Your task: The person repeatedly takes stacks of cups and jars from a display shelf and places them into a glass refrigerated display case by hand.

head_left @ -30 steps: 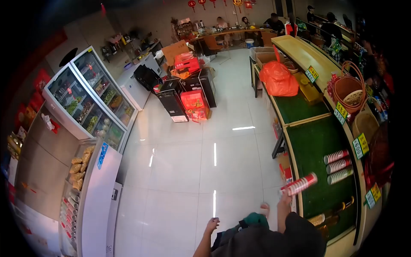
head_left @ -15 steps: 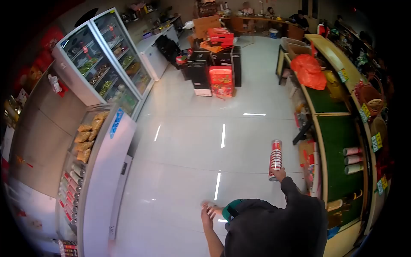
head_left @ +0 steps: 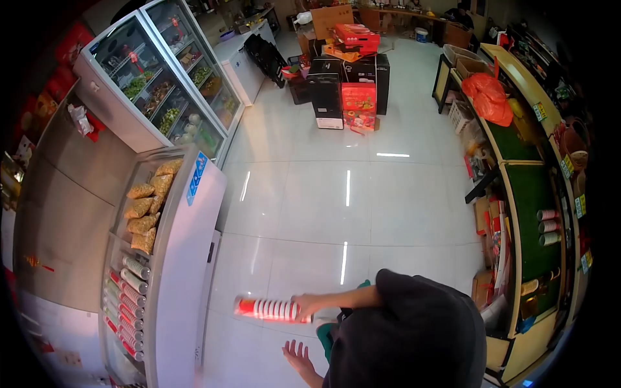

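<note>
- White freezer case (head_left: pixel 187 258) at left — striped cylinders (head_left: pixel 131 301) already laid inside.
- Green-lined shelf (head_left: pixel 538 187) at right — three cylinders (head_left: pixel 549 226) left there; seemingly partway.
- Reaches leftward with right arm (head_left: pixel 352 298).
- Grips red-and-white cylinder (head_left: pixel 268 309) by one end, above floor (head_left: pixel 291 200), in right hand (head_left: pixel 305 306).
- Holds left hand (head_left: pixel 299 359) below, empty, splayed wide.

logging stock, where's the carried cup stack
Low, left of centre in the head view, the cup stack is in the right hand, near the left hand.

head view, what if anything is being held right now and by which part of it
A red-and-white banded roll, gripped by the right hand near its end closest to the body; the left hand holds nothing.
</note>
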Action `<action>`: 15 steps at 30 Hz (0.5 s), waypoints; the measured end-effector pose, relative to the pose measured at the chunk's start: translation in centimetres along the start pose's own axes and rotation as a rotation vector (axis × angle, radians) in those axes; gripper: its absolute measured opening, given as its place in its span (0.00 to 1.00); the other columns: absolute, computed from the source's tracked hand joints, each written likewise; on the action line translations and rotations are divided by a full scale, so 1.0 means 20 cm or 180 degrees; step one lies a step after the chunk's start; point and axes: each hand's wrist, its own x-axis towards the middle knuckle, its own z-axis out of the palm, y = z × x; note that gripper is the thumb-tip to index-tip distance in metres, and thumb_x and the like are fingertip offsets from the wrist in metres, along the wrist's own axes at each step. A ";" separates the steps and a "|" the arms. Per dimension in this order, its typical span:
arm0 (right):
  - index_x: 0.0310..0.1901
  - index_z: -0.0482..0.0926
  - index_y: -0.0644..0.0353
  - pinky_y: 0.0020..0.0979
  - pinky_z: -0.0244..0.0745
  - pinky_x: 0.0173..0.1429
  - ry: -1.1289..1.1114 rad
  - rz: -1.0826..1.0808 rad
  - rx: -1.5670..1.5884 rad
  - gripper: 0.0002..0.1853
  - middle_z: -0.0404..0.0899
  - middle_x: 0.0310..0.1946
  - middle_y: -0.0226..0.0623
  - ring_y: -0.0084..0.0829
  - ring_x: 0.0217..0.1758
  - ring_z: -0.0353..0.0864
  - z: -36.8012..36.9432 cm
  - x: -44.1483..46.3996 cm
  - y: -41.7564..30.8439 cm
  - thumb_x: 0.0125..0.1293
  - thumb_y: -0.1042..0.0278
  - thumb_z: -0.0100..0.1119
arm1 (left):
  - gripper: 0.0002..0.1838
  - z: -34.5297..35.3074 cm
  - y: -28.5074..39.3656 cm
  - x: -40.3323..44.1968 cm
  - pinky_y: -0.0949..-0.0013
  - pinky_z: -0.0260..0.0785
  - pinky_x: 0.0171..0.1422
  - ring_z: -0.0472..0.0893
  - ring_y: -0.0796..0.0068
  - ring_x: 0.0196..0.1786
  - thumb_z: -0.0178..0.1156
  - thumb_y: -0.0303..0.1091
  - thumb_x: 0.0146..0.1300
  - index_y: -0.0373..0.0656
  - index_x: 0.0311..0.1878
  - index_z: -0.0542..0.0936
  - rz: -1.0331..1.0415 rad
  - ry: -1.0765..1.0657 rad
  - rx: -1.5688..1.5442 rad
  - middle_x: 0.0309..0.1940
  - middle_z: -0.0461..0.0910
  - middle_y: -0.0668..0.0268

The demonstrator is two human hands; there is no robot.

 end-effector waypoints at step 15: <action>0.55 0.65 0.67 0.31 0.77 0.48 -0.0092 -0.0447 0.1321 0.31 0.76 0.44 0.40 0.29 0.44 0.78 0.46 1.06 -1.08 0.54 0.62 0.69 | 0.22 -0.14 1.41 1.02 0.66 0.75 0.51 0.79 0.71 0.46 0.50 0.47 0.69 0.39 0.57 0.68 0.0831 -0.1008 -0.1516 0.47 0.76 0.61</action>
